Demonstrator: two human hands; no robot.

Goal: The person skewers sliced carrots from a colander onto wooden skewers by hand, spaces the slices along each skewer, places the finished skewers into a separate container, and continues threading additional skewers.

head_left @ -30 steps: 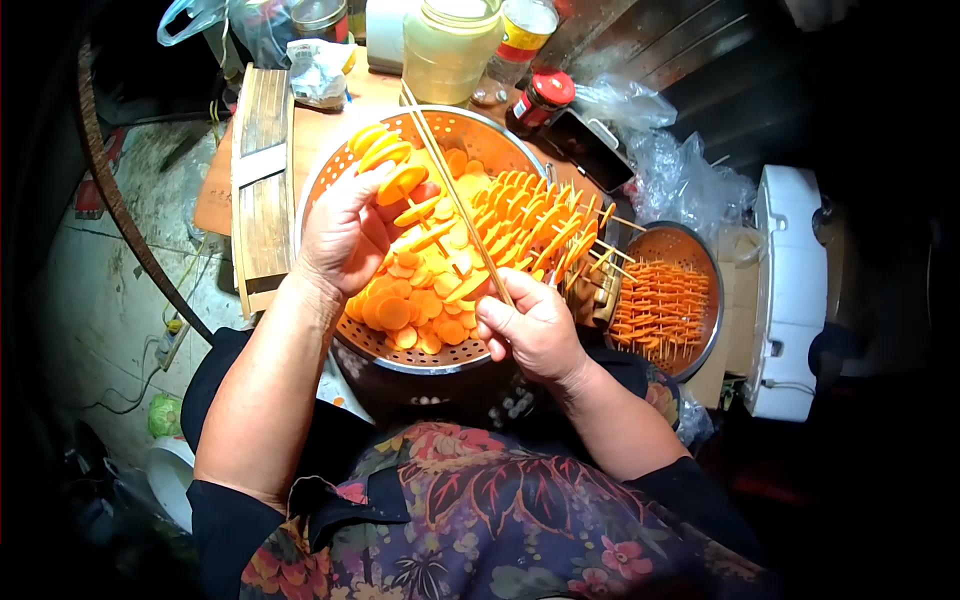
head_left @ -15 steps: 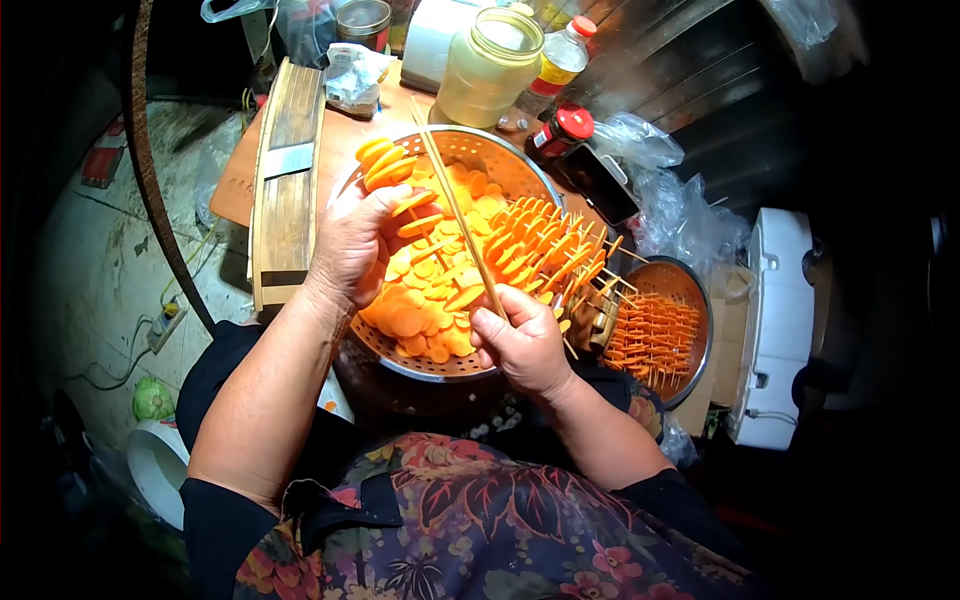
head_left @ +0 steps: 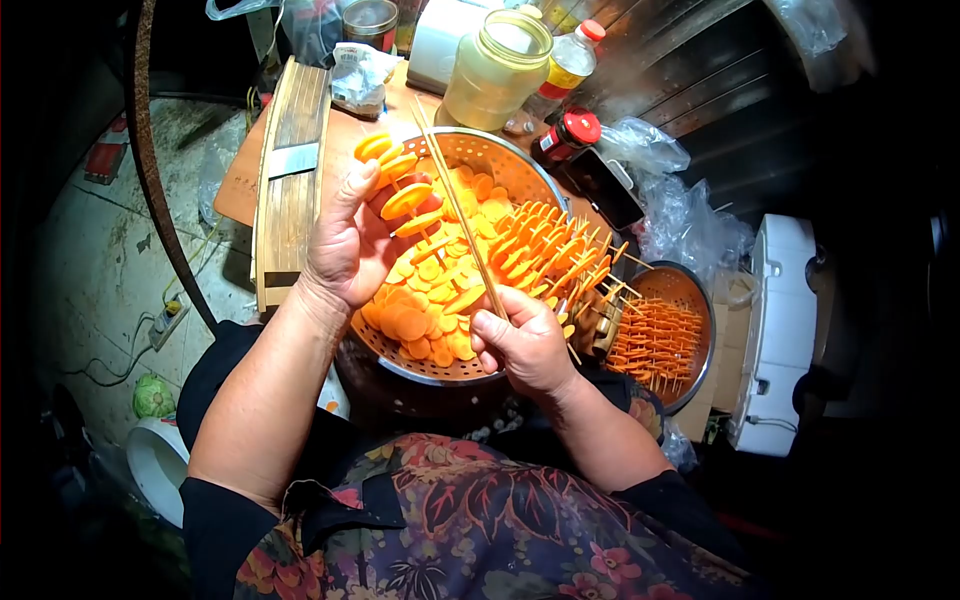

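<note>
My right hand [head_left: 527,342] is closed around the lower ends of some thin bamboo skewers [head_left: 455,195]. Orange carrot slices [head_left: 407,201], spaced apart, sit on a skewer slanting up and left from that hand. Beside them is my left hand [head_left: 345,240], thumb raised and apart, fingers partly hidden behind the slices. It appears loose around them rather than gripping. Beneath both hands, a perforated metal colander [head_left: 500,152] holds a heap of loose carrot slices [head_left: 410,318]. Several filled carrot skewers [head_left: 550,245] rest along its right side.
A second colander [head_left: 705,345] with more carrot skewers [head_left: 655,340] stands at right. A slatted wooden board with a blade [head_left: 293,161] lies at left. Behind are a large jar [head_left: 495,75], a bottle [head_left: 568,65], a red-lidded jar [head_left: 570,135] and a phone [head_left: 608,190].
My left hand has loosened, its thumb lifting off the slices and moving up and left. The upper slices now stand further apart. My right hand stays almost in place with the skewers.
</note>
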